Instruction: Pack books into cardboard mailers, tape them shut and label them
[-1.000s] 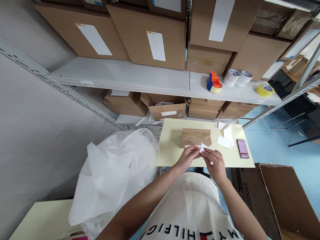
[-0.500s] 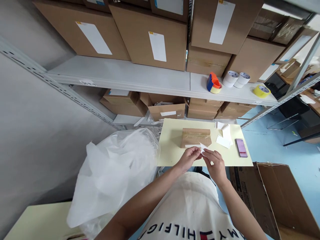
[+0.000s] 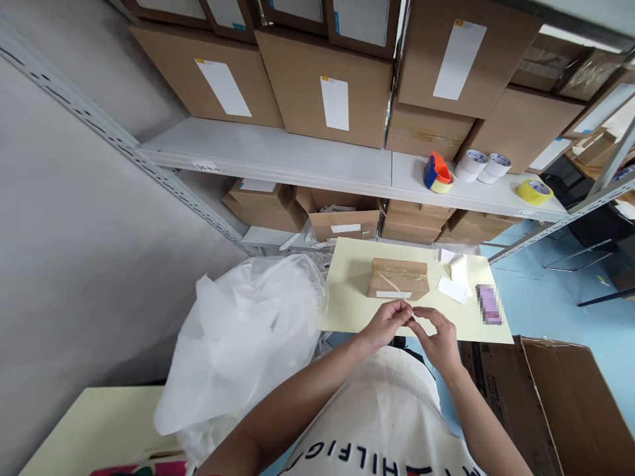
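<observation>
Over the near edge of the small table, my left hand (image 3: 388, 324) pinches a thin white paper slip (image 3: 391, 283), seen almost edge-on and slanting up to the left. My right hand (image 3: 439, 340) meets it from the right, thumb and forefinger closed at the slip's lower end; the fingers hide that part. Just beyond my hands lies a taped brown cardboard box (image 3: 399, 270) with a white label (image 3: 393, 295) on its near side. White papers (image 3: 454, 289) are on the table to the right of the box.
A purple, pixelated item (image 3: 489, 304) lies at the table's (image 3: 342, 314) right side. A large translucent plastic bag (image 3: 243, 344) bulges on the left. The shelf (image 3: 278, 149) ahead bears cartons, a tape dispenser (image 3: 437, 173) and tape rolls (image 3: 471, 165). An open carton (image 3: 570, 390) stands at lower right.
The view has shifted, so the scene sits farther right. The slip has turned from showing its face to nearly edge-on, and my hands are a little nearer my body.
</observation>
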`<state>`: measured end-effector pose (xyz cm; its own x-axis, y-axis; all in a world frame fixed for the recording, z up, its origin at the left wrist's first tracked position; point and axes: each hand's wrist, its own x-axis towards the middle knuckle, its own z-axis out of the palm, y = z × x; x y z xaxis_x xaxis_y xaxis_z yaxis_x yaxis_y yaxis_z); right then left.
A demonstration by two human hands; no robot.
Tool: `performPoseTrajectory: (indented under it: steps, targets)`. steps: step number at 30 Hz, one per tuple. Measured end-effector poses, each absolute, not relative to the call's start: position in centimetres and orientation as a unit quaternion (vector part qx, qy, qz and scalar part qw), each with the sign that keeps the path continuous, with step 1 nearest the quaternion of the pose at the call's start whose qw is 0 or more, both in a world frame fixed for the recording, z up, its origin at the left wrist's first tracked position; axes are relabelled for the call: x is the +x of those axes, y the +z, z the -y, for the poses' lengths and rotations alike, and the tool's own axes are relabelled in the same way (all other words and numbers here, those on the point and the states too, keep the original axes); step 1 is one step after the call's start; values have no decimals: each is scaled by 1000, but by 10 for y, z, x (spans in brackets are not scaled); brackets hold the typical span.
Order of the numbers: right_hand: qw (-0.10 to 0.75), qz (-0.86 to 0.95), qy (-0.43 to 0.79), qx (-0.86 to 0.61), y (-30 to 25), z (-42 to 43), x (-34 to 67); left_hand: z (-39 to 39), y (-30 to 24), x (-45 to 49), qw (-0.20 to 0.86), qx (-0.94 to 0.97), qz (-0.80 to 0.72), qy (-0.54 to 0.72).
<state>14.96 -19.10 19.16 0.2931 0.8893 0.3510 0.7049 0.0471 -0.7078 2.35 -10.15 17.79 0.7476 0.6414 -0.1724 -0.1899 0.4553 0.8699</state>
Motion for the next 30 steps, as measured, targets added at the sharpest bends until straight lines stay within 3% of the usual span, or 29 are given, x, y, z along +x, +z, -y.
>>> performPoseTrajectory:
  steps: [9,20,30]
  targets:
    - [389,593,165,-686,196,206,157,111,170,23,778,541,-222,228]
    - [338,719,100,-599,197,178,168,111,162,20,735,543,-283,292]
    - [383,580,343,-632,201,169,205,117,180,54,663,602,-340,287]
